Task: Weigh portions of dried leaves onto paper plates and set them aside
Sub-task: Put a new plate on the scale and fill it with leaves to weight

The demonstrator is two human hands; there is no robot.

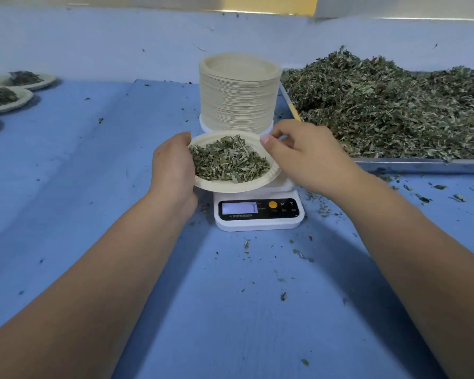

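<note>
We hold the filled paper plate [230,187] at the scale [257,214], mid-table, both hands on its rim.

Our left hand [173,165] cups the left rim with the fingers together underneath. Our right hand [307,154] pinches the right rim between thumb and curled fingers. The plate tilts slightly, so a quick swing toward the filled plates [11,104] at the table's [93,187] left edge could shed dried leaves [227,160] and spoil the weighed portion. The thin rim may also buckle. A tall stack of empty plates [238,99] stands behind the scale, and the tray [422,163] at the right edge carries the loose heap [381,105].
</note>
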